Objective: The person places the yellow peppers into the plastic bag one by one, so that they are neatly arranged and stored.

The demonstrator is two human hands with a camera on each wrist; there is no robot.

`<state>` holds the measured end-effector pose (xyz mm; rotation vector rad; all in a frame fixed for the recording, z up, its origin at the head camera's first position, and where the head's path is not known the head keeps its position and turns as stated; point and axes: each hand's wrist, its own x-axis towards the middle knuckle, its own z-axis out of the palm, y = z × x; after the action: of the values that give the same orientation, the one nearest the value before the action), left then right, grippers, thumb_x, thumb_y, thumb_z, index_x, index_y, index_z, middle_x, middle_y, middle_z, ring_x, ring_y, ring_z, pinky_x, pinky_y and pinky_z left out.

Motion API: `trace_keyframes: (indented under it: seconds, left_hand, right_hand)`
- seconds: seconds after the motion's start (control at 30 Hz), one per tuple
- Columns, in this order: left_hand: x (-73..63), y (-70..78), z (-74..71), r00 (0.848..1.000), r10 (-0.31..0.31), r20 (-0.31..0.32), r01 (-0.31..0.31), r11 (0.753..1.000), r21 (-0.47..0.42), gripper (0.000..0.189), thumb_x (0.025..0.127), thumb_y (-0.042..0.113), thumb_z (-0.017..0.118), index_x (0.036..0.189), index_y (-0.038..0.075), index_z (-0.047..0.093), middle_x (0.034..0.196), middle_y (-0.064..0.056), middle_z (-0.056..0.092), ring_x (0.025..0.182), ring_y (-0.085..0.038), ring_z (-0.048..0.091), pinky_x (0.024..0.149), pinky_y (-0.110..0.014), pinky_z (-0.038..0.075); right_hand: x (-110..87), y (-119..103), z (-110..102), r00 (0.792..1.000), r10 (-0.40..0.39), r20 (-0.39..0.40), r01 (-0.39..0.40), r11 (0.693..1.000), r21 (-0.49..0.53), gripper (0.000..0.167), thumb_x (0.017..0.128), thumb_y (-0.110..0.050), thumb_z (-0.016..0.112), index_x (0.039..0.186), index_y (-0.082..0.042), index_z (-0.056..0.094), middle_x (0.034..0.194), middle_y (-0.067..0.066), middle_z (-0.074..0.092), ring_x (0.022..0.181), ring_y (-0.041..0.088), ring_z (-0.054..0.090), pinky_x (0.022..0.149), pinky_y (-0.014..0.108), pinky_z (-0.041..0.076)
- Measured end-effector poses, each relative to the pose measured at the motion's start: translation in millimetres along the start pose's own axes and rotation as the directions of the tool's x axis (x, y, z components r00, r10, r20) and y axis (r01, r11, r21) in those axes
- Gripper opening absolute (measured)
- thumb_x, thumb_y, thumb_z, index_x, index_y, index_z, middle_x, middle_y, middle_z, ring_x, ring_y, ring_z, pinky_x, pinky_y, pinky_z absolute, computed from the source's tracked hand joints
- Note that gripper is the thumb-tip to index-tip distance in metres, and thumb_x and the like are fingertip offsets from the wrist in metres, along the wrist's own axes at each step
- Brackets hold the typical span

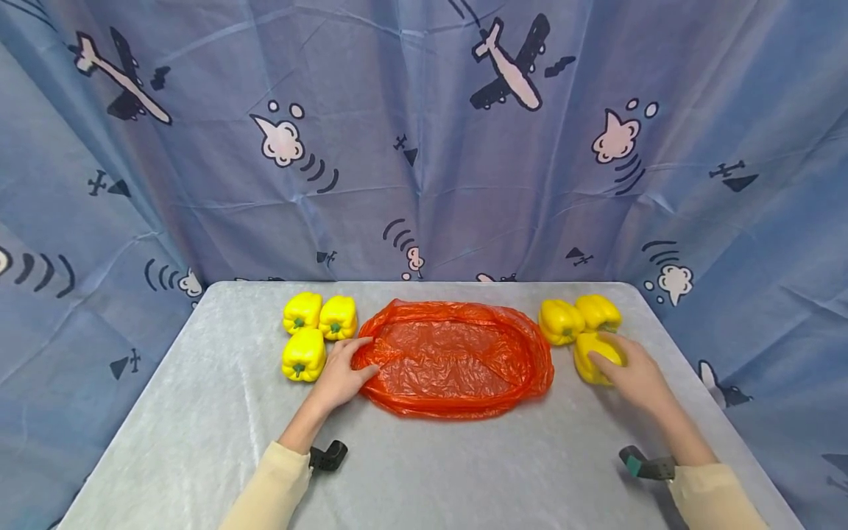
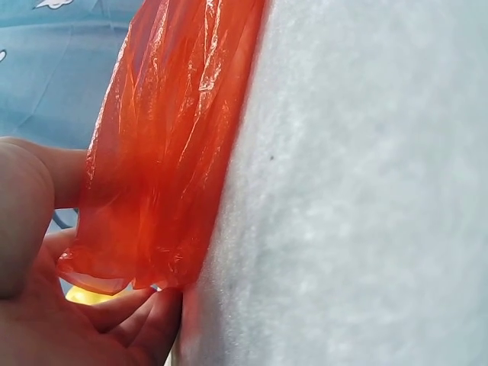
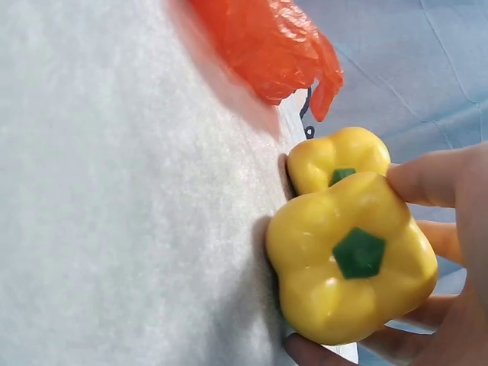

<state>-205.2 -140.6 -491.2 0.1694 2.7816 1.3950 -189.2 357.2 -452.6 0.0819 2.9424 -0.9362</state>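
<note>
A red plastic bag lies spread on the table with its mouth open upward. My left hand holds the bag's left rim, thumb and fingers on either side of the thin film in the left wrist view. At the right, my right hand grips a yellow bell pepper with a green stem, its fingers curled round the side. Whether that pepper touches the table is hard to tell. Two more yellow peppers, one nearer the bag and one behind, sit just beyond it.
Left of the bag stand three yellow peppers: a front one, a back one and one beside the bag. A pale cloth covers the table. Behind it hangs a blue curtain printed with planes.
</note>
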Motion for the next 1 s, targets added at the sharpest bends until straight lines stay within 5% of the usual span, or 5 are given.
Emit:
trace_keyframes:
  seconds: [0.53, 1.0]
  left_hand:
    - [-0.6, 0.3, -3.1, 1.0, 0.002, 0.01, -0.002, 1.0, -0.007, 0.059, 0.089, 0.017, 0.075, 0.143, 0.005, 0.056, 0.145, -0.023, 0.046, 0.135, -0.04, 0.043, 0.111, -0.058, 0.034]
    - [0.6, -1.5, -0.6, 1.0, -0.013, 0.019, 0.013, 1.0, -0.012, 0.059, 0.091, 0.019, 0.074, 0.145, 0.007, 0.054, 0.147, -0.022, 0.044, 0.137, -0.038, 0.041, 0.112, -0.058, 0.033]
  right_hand:
    - [-19.1, -30, -7, 1.0, -0.003, -0.009, 0.003, 0.999, 0.035, 0.076, 0.103, -0.054, 0.049, 0.151, 0.005, 0.04, 0.151, 0.034, 0.038, 0.136, 0.056, 0.033, 0.105, 0.074, 0.028]
    - [-26.9, -73, -6, 0.977, -0.172, -0.128, 0.179, 0.983, 0.045, 0.059, 0.102, -0.043, 0.058, 0.139, 0.002, 0.054, 0.14, 0.03, 0.052, 0.126, 0.051, 0.046, 0.101, 0.071, 0.035]
